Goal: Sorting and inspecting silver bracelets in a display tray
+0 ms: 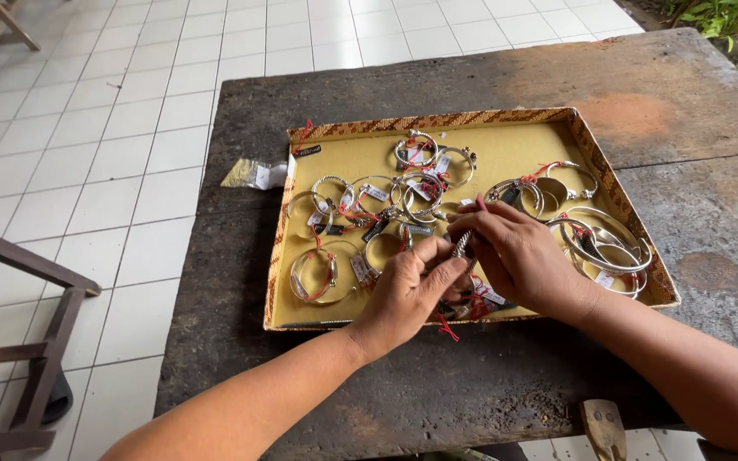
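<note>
Both forearms came in from the bottom edge and met over the front of the tray. Between them sat a twisted silver bracelet (461,246), pinched from both sides: the left hand (407,290) had its thumb and fingertips closed on the near end, and the right hand (518,256) had its fingers curled over the far end. That bracelet was held just above the tray's front middle, with a red thread (447,327) dangling under the left hand.

Around the hands lay many more silver bangles (325,273), most of them with red strings and small tags, scattered across the yellow lining. A stack of wider bangles (606,248) sat at the right side, just beside the right hand. All of it rested in a shallow tray (437,121) with a woven patterned rim.

That tray lay on a dark, worn tabletop (668,94). A small clear packet (254,175) lay on the tabletop just outside the tray's left rear corner. Pale floor tiles (130,128) spread out on the left, and a dark wooden frame (40,341) stood at the lower left.
</note>
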